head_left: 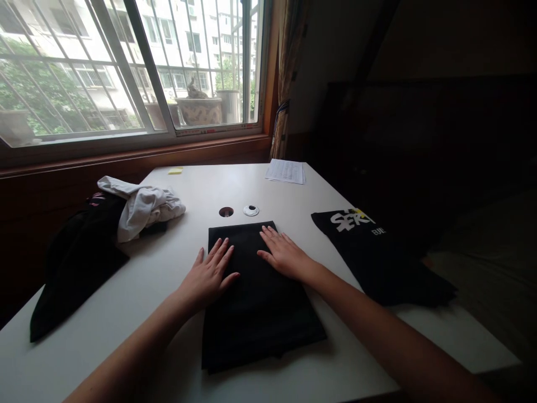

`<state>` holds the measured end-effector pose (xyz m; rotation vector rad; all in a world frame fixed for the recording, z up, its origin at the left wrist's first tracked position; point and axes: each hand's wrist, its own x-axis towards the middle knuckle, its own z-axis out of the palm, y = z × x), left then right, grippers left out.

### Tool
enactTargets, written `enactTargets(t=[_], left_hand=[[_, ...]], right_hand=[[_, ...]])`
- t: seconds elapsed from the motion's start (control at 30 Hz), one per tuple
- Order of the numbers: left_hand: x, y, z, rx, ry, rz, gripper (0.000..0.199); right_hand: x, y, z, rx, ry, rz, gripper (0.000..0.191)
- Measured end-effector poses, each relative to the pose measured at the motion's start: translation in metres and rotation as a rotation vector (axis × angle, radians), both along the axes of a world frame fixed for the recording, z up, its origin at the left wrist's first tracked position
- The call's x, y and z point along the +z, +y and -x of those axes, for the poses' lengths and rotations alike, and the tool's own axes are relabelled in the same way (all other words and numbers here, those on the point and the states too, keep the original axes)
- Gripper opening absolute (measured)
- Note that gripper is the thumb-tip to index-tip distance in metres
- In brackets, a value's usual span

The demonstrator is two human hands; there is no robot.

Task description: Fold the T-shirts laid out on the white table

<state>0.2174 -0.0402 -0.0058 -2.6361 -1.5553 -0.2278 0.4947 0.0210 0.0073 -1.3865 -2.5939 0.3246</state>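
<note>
A folded black garment (260, 313) lies flat on the white table (168, 313) in front of me, its long sides running away from me. My left hand (212, 271) rests on its left edge with the fingers spread. On the upper right part lies my right hand (283, 252), palm down, fingers stretched out. Neither hand grips the cloth. What kind of garment it is cannot be made out in its folded state.
To the left is a pile of dark clothes (79, 268) with a white garment (146, 207) on top. A black printed shirt (377, 257) lies at the right edge. Farther back are papers (285, 171), a yellow note (175, 170), a cable hole (226, 212) and a round cover (250, 210).
</note>
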Motion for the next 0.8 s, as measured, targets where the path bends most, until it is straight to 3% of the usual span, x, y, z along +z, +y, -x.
enactTargets(t=[0.2,0.3,0.57,0.7,0.8], left_hand=[[0.001,0.0,-0.001,0.047,0.017,0.032,0.073],[0.003,0.001,0.0,0.052,0.024,0.052,0.074],[0.007,0.012,0.013,0.119,0.026,0.089,0.068],[0.012,0.018,0.022,0.26,0.053,0.116,0.067],[0.016,0.019,0.028,0.393,0.095,0.118,0.068]], right_hand=[[-0.02,0.023,-0.022,-0.255,-0.07,-0.007,0.073],[-0.026,0.027,-0.033,-0.303,-0.09,-0.032,0.067],[-0.039,0.031,-0.04,-0.327,0.126,-0.141,0.057],[-0.036,0.032,-0.038,-0.275,0.309,-0.231,0.048],[-0.024,0.024,-0.034,-0.161,0.464,-0.29,0.038]])
